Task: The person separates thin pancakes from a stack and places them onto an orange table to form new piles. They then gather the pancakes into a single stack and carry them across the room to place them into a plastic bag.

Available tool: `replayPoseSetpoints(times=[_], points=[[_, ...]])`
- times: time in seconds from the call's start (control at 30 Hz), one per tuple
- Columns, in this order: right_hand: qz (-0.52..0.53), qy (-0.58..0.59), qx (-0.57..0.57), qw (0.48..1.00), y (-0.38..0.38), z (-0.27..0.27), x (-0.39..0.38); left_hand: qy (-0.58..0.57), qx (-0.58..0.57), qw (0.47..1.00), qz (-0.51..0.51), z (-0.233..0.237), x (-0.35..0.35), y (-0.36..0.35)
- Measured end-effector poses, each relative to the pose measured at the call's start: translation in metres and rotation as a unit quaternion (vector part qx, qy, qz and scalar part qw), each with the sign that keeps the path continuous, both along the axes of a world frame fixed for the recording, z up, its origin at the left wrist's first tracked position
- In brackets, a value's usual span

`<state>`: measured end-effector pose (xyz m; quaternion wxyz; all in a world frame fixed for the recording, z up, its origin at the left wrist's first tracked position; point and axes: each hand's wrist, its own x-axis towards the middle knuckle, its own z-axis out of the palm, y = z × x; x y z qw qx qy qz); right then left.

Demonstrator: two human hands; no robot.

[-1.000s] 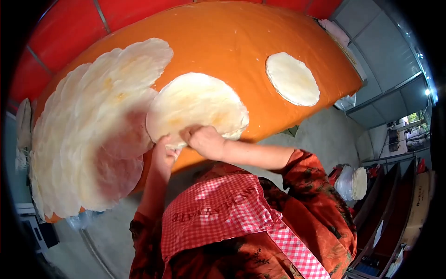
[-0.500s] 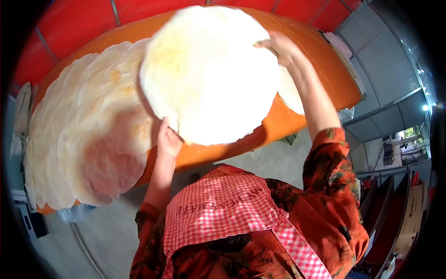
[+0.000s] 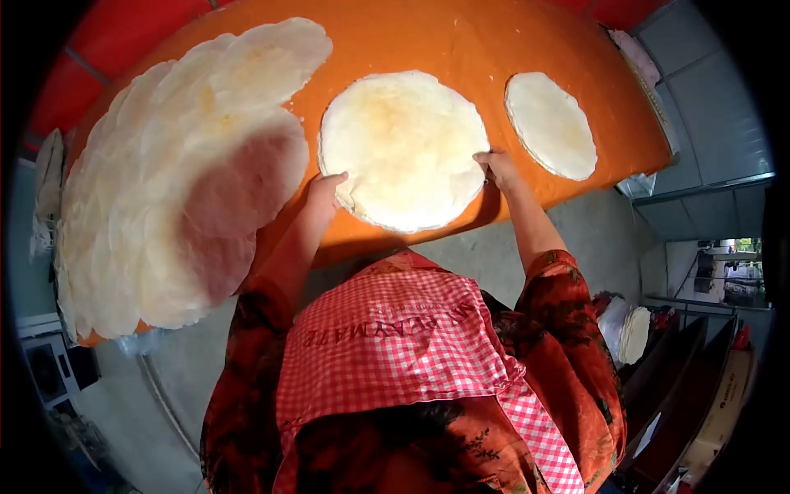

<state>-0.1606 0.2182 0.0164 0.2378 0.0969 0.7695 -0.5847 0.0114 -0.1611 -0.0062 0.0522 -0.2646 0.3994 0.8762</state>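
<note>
A stack of thin round flatbreads, pale with faint brown patches, lies on the orange table cover in front of me. My left hand pinches its lower left edge, thumb on top. On the opposite side my right hand grips the right edge, with the fingers partly hidden underneath. Left of the stack, many overlapping thin sheets spread across the table, my shadow falling over some of them. Another round stack rests to the right, apart from my right hand.
The near table edge runs just below the held stack, above a grey concrete floor. Dark shelving with a cardboard box stands at the lower right. Red panels line the far side, and a grey wall is at right.
The stack has come down from near the camera onto the table. My right hand has shifted from its upper right edge to its lower right side. The right-hand stack is now fully visible.
</note>
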Motion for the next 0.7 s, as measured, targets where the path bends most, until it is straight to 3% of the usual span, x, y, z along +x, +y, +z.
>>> replayPoseSetpoints(times=[0.03,0.07,0.1,0.13,0.17,0.2,0.23,0.27,0.33,0.4,0.53,0.7], points=[[0.012,0.011,0.019,1.000,0.000,0.001,0.001,-0.021,-0.016,1.000,0.004,0.001,0.001,0.003],[-0.006,0.110,0.176,0.978,-0.006,-0.001,0.004,-0.040,-0.031,0.999,0.008,0.003,0.001,0.003],[-0.022,0.208,0.325,0.922,-0.028,0.009,0.016,-0.058,-0.048,0.997,0.015,0.008,0.001,0.002],[-0.037,0.302,0.461,0.833,-0.051,0.023,0.030,-0.047,-0.042,0.998,0.006,-0.004,-0.002,-0.003],[-0.001,0.472,0.553,0.686,-0.069,0.042,0.050,-0.035,-0.036,0.999,-0.003,-0.025,-0.006,-0.009],[0.051,0.516,0.453,0.725,-0.101,0.082,0.074,-0.025,-0.030,0.999,-0.014,-0.037,-0.007,-0.013],[0.109,0.541,0.368,0.749,-0.123,0.073,0.082,-0.032,-0.032,0.999,-0.009,-0.035,-0.008,-0.014],[0.151,0.518,0.186,0.821,-0.143,0.091,0.113,-0.039,-0.034,0.999,-0.006,-0.029,-0.008,-0.012],[0.301,0.476,0.053,0.824,-0.177,0.060,0.148,-0.039,-0.022,0.999,-0.007,-0.015,-0.002,-0.007],[0.342,0.527,0.165,0.760,-0.197,0.054,0.178,-0.016,-0.001,1.000,-0.010,0.004,0.003,-0.004],[0.345,0.478,0.210,0.780,-0.214,0.039,0.184,-0.062,-0.096,0.993,-0.012,-0.011,-0.002,-0.008],[0.341,0.403,0.187,0.828,-0.215,0.036,0.172,-0.022,-0.004,0.999,0.029,-0.009,0.000,-0.002]])
